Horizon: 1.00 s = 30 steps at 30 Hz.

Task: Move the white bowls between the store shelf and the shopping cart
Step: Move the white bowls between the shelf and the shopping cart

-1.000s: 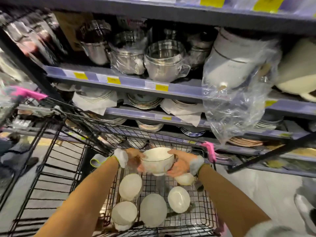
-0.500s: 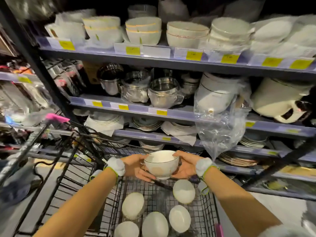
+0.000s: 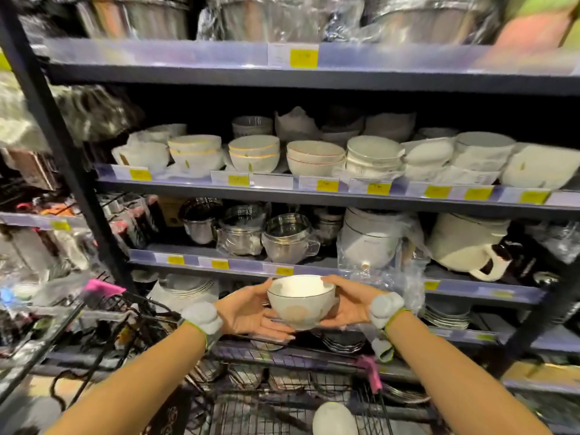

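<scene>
I hold one white bowl (image 3: pixel 300 301) upright between both palms, above the far end of the black wire shopping cart (image 3: pixel 282 400). My left hand (image 3: pixel 248 312) cups its left side and underside. My right hand (image 3: pixel 346 304) presses its right side. Another white bowl (image 3: pixel 334 418) lies upside down in the cart at the bottom edge of view. Stacks of white bowls (image 3: pixel 315 157) stand in a row on the store shelf (image 3: pixel 314 196) above and beyond my hands.
Steel pots (image 3: pixel 287 238) and plastic-wrapped white cookware (image 3: pixel 373 240) fill the shelf just behind the held bowl. Plates (image 3: pixel 185 288) are stacked on lower shelves. A second cart with a pink handle cap (image 3: pixel 102 287) stands at the left. A dark shelf post (image 3: pixel 56 133) rises at left.
Both hands have lifted the bowl up out of the cart toward the shelves. My view has tilted upward, so the bowl shelf is now central and most cart bowls are out of view.
</scene>
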Motion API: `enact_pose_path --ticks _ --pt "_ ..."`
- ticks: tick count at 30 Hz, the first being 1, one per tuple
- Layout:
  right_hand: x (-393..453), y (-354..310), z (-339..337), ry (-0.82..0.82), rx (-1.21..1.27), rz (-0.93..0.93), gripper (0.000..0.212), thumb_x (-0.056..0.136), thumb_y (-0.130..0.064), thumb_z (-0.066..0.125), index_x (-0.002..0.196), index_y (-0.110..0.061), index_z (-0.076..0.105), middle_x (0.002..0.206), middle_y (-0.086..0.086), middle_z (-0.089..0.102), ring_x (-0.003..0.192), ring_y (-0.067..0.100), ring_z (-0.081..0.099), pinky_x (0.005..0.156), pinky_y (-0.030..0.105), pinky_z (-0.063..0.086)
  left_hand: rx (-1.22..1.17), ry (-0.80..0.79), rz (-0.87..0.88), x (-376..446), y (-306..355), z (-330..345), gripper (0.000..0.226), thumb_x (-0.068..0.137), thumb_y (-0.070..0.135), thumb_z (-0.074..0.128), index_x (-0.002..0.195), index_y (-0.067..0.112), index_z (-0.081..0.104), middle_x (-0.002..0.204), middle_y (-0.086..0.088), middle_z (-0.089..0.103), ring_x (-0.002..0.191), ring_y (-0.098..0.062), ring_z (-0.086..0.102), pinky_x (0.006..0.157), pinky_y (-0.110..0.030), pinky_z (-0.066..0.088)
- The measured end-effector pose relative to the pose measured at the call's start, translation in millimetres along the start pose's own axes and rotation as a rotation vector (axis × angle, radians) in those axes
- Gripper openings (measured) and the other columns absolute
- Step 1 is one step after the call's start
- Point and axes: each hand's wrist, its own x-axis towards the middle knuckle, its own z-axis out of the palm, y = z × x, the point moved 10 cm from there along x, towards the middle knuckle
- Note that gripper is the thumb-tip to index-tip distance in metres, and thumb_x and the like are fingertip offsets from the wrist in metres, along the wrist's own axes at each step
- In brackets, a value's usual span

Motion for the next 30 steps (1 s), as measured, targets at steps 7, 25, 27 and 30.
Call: enact_pose_path --ticks 7,25,27,30 --pt "-33 -66 9 0.005 -0.021 -0.14 0.051 0.085 -0.034 0.066 0.131 -0.018 0.054 0.124 0.02 0.06 0.108 0.041 0.058 0.078 0.057 0.055 0.07 -0.037 0.082 -17 73 35 0.069 0.086 0.052 0.055 0.143 0.019 0.035 0.136 -0.032 0.048 0.12 -0.055 0.047 0.099 -0.059 0.043" --pt "-120 -213 68 -0.104 -0.06 -0.416 0.04 0.1 -0.017 0.044 0.137 -0.003 0.042 0.132 0.021 0.052 0.107 0.039 0.055 0.079 0.062 0.047 0.278 -0.06 0.452 -88 232 104 0.079 0.069 0.04 0.075 0.137 0.014 0.046 0.133 -0.024 0.055 0.122 -0.041 0.053 0.095 -0.054 0.048" --pt "-123 -224 72 -0.1 -0.053 -0.421 0.039 0.101 -0.02 0.041 0.136 -0.002 0.041 0.123 0.023 0.054 0.106 0.039 0.055 0.076 0.062 0.047 0.29 -0.1 0.489 -95 242 113 0.087 0.06 0.032 0.085 0.137 0.014 0.047 0.138 -0.024 0.05 0.125 -0.041 0.051 0.098 -0.055 0.046" --pt "-126 -246 73 -0.049 -0.105 -0.466 0.046 0.102 -0.022 0.039 0.142 0.001 0.035 0.134 0.024 0.048 0.114 0.039 0.051 0.076 0.063 0.045 0.296 -0.131 0.536 -100 259 121 0.084 0.063 0.026 0.086 0.135 0.007 0.047 0.138 -0.019 0.045 0.116 -0.031 0.05 0.092 -0.051 0.052"
